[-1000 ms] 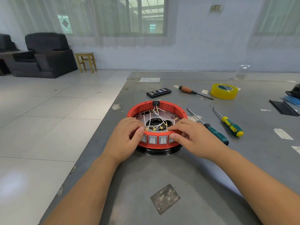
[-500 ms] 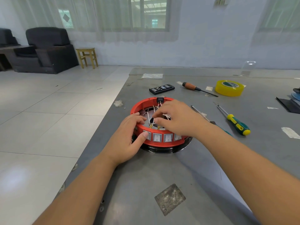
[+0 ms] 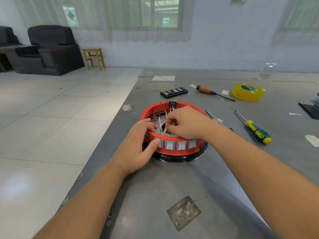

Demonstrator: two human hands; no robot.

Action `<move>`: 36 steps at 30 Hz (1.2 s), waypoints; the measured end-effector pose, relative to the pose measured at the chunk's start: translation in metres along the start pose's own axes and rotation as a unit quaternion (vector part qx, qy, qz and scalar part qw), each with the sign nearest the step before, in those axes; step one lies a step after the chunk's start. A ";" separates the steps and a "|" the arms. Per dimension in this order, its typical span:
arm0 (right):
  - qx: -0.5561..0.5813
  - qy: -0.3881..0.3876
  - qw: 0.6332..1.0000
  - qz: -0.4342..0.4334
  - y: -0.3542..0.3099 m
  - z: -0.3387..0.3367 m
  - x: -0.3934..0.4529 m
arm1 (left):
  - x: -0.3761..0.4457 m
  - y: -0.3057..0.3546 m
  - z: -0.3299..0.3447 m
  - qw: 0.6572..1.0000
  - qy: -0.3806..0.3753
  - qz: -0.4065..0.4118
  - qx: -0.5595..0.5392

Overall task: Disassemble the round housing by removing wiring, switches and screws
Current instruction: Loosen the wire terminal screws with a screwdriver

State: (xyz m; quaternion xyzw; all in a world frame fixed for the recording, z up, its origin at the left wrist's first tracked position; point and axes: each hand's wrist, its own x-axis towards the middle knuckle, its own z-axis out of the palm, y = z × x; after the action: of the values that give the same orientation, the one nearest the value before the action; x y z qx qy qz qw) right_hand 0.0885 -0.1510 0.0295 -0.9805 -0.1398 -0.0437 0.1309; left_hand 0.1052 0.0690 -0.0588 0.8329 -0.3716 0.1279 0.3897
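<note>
Grey worktop [image 3: 189, 178] carries a round red housing [image 3: 174, 150] just ahead of the person, with white wiring [image 3: 161, 124] inside and rocker switches [image 3: 170, 145] along its near wall. Left hand [image 3: 138, 145] grips that rim, thumb on the end switch. Right hand [image 3: 186, 123] reaches inside, fingers [image 3: 170, 125] pinching the wires. Farther off lie a green screwdriver [image 3: 255, 131] and yellow tape [image 3: 247, 92].

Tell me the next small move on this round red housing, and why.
Probably pull the pinched connector off its terminal. The right hand reaches inside the round red plastic housing, fingertips closed on the thin white wires, while the left hand grips the rim to steady it.
</note>
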 end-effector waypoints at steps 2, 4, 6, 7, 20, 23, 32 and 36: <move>0.017 0.015 1.000 0.006 0.002 0.000 -0.002 | -0.001 0.000 0.001 1.000 0.000 -0.002 -0.001; 0.039 0.034 0.999 0.007 0.004 0.001 -0.005 | -0.001 0.001 0.001 1.000 -0.003 -0.005 -0.007; 0.055 0.053 0.997 -0.001 0.004 0.001 -0.008 | -0.001 0.002 0.000 1.000 -0.005 -0.006 -0.013; 0.064 0.065 0.996 -0.006 0.003 0.000 -0.010 | -0.001 0.003 0.000 1.000 -0.004 -0.009 -0.017; 0.185 0.169 0.968 -0.032 -0.018 0.011 -0.032 | 0.005 0.051 0.011 0.976 0.166 -0.099 -0.103; 0.203 0.172 0.964 -0.025 -0.019 0.016 -0.035 | 0.003 0.058 0.008 0.969 0.161 -0.123 -0.141; 0.221 0.212 0.952 -0.003 -0.017 0.019 -0.047 | -0.002 0.055 0.003 0.953 0.177 -0.169 -0.178; 0.149 0.249 0.954 0.076 -0.005 0.018 -0.051 | 0.001 0.057 0.000 0.937 0.196 -0.199 -0.212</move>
State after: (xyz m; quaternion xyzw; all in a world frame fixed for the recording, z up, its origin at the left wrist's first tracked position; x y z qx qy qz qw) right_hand 0.0389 -0.1549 0.0071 -0.9156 -0.0329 -0.2550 0.3090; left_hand 0.0651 0.0447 -0.0263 0.7467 -0.1326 0.1266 0.6394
